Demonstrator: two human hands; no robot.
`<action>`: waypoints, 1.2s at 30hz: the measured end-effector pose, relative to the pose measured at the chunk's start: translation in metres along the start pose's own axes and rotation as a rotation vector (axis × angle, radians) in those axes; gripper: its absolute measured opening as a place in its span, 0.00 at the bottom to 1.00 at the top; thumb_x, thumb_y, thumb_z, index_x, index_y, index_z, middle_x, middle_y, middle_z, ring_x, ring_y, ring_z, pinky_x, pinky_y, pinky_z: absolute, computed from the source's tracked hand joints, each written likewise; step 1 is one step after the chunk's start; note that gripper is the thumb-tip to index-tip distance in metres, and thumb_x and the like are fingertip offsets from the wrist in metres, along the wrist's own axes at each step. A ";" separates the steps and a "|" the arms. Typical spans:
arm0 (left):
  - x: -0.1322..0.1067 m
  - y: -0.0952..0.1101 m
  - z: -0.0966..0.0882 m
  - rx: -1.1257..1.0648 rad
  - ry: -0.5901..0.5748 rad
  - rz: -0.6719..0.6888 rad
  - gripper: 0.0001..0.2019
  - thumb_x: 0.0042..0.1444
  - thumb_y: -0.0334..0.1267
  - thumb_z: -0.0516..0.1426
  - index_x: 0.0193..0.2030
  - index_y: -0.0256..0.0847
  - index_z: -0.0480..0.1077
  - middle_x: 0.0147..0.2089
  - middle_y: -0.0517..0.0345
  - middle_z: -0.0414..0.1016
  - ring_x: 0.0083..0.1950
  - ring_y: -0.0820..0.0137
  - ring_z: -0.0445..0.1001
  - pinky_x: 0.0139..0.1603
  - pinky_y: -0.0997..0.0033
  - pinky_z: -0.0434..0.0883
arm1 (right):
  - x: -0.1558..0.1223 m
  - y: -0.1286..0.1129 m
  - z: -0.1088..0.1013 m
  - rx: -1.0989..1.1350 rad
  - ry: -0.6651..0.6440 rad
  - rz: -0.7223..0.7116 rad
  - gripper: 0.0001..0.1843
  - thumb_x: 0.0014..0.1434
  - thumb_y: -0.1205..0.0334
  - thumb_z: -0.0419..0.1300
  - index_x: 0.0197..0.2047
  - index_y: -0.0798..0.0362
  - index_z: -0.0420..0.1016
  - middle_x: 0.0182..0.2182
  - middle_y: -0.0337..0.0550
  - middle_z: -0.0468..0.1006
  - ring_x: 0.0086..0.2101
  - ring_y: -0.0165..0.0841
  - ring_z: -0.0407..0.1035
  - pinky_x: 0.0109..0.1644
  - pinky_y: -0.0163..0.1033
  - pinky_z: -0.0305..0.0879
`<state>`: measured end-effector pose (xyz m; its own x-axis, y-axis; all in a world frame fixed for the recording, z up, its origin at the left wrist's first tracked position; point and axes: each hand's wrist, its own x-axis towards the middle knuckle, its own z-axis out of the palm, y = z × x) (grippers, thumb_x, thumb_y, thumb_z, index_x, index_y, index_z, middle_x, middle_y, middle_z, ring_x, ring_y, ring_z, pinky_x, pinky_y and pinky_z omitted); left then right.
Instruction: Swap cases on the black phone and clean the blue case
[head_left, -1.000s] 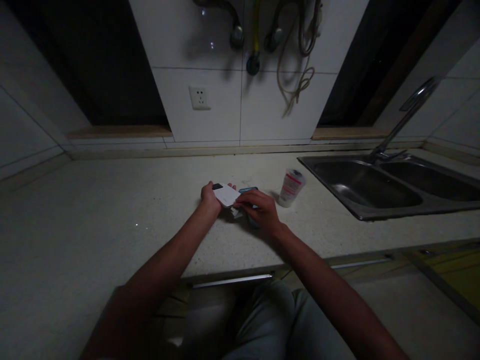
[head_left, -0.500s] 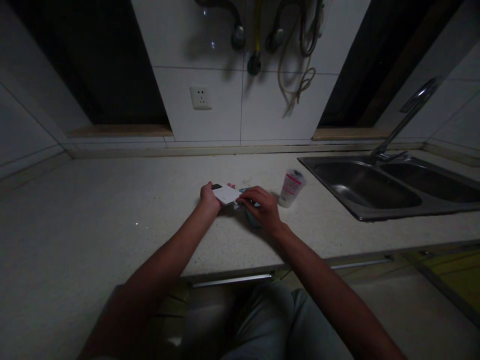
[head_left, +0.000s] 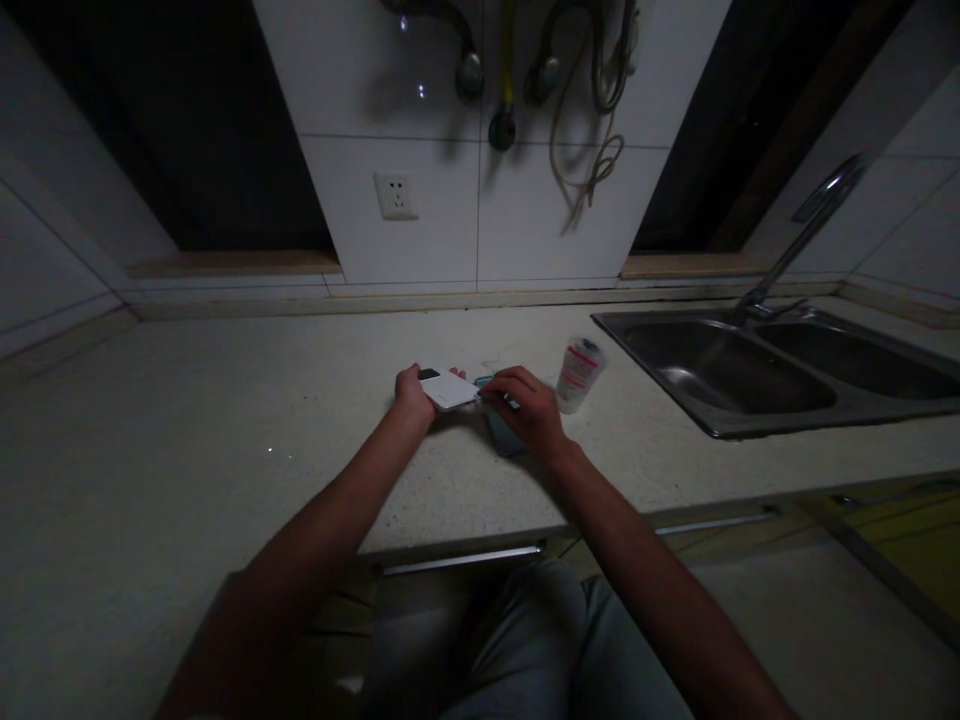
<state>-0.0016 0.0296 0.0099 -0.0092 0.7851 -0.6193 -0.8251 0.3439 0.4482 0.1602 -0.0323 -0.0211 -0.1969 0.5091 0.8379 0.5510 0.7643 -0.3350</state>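
Observation:
My left hand is closed around a white smartphone, whose back faces up with a dark block at its far left corner. At the phone's right end, the fingertips of my right hand are pinched together. A small pale piece shows between those fingertips and the phone's edge; its kind is too small to tell. Below my right hand, a flat blue-grey object, like a phone case, lies on the counter, partly covered by the hand.
A clear plastic cup with red print stands on the pale counter, just right of my right hand. Farther right is a double steel sink with a tall faucet. A socket and pipes are on the tiled wall.
The view has shifted slightly. The small pale piece at the phone's end now sits closer to its edge and shows less. Both hands keep nearly the same place.

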 end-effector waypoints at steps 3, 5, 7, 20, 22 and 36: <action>0.000 0.000 -0.001 0.051 -0.035 -0.022 0.15 0.62 0.44 0.48 0.49 0.38 0.65 0.39 0.43 0.75 0.36 0.56 0.78 0.32 0.57 0.76 | 0.002 0.000 -0.001 0.108 0.119 0.207 0.07 0.63 0.58 0.60 0.37 0.51 0.75 0.34 0.44 0.76 0.34 0.32 0.71 0.38 0.37 0.69; 0.001 0.000 -0.001 0.107 -0.063 -0.028 0.16 0.61 0.45 0.49 0.48 0.38 0.67 0.36 0.43 0.75 0.34 0.56 0.77 0.31 0.59 0.74 | 0.003 0.005 0.002 0.231 0.219 0.378 0.09 0.61 0.56 0.60 0.43 0.51 0.73 0.34 0.42 0.75 0.32 0.31 0.70 0.37 0.37 0.69; 0.002 0.000 -0.002 0.172 -0.090 -0.027 0.16 0.59 0.46 0.50 0.45 0.37 0.69 0.33 0.43 0.74 0.32 0.57 0.77 0.29 0.60 0.73 | 0.003 0.013 0.004 0.351 0.310 0.543 0.15 0.59 0.55 0.60 0.48 0.51 0.69 0.35 0.41 0.74 0.31 0.30 0.70 0.34 0.36 0.69; -0.005 -0.002 -0.003 0.582 -0.118 0.065 0.08 0.49 0.42 0.59 0.29 0.41 0.65 0.28 0.55 0.68 0.21 0.73 0.63 0.18 0.74 0.58 | 0.001 0.012 -0.006 -0.403 -0.025 0.576 0.17 0.59 0.68 0.52 0.50 0.56 0.73 0.45 0.52 0.80 0.47 0.42 0.71 0.56 0.48 0.62; -0.004 -0.002 -0.003 0.599 -0.127 0.068 0.08 0.50 0.41 0.59 0.28 0.41 0.65 0.28 0.56 0.67 0.20 0.73 0.62 0.17 0.75 0.58 | 0.002 0.007 -0.008 -0.548 -0.179 0.591 0.17 0.61 0.66 0.52 0.51 0.56 0.75 0.45 0.53 0.81 0.46 0.44 0.71 0.55 0.48 0.61; -0.005 -0.008 0.000 0.740 -0.161 0.135 0.11 0.48 0.38 0.65 0.34 0.41 0.67 0.28 0.60 0.66 0.20 0.75 0.64 0.15 0.78 0.57 | -0.003 -0.003 0.001 -0.766 -0.529 0.598 0.19 0.64 0.61 0.52 0.51 0.60 0.76 0.64 0.62 0.64 0.58 0.50 0.65 0.55 0.49 0.64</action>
<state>0.0051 0.0223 0.0092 0.0467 0.8906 -0.4525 -0.2289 0.4504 0.8630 0.1586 -0.0355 -0.0232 0.0472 0.9592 0.2789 0.9932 -0.0152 -0.1158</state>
